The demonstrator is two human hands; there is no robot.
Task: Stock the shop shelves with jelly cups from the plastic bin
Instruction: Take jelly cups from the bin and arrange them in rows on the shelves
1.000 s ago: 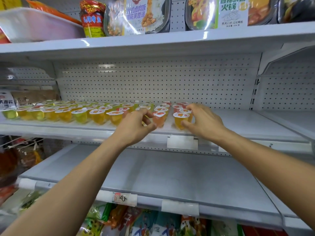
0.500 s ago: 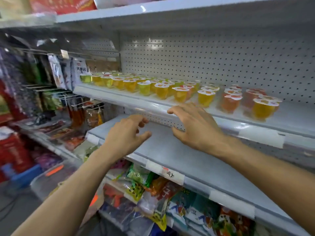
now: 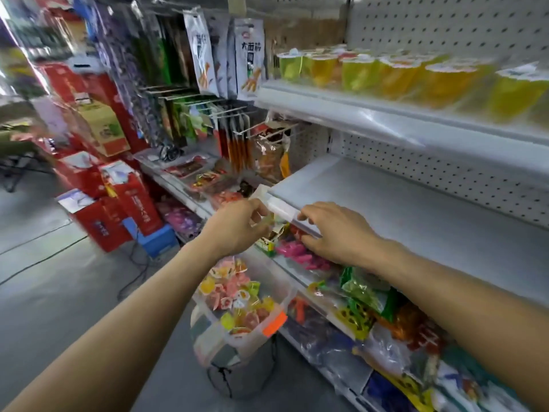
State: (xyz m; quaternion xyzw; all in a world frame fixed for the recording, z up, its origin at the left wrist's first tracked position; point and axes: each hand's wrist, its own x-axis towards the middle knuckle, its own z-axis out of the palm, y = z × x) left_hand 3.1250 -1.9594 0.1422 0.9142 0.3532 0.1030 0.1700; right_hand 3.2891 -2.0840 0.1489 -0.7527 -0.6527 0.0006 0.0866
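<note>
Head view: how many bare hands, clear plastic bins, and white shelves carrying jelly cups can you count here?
Hands: 2, the left hand and the right hand
Bins: 1, the clear plastic bin
Shelves with cups: 1, the white metal shelf under a row of jelly cups
Total: 4

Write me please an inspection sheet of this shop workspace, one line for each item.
Surface: grey middle shelf, white label strip on its front edge.
Job's things: jelly cups in rows on the upper shelf; more lie in the plastic bin under the hands.
Clutter: snack bags on the lower shelves; red boxes stacked on the floor.
Grippers: left hand fingers curled, hold unclear; right hand open, near the shelf edge.
Cables: black cable on the floor by the boxes.
Surroundings: hanging packets, pegboard back wall.
</note>
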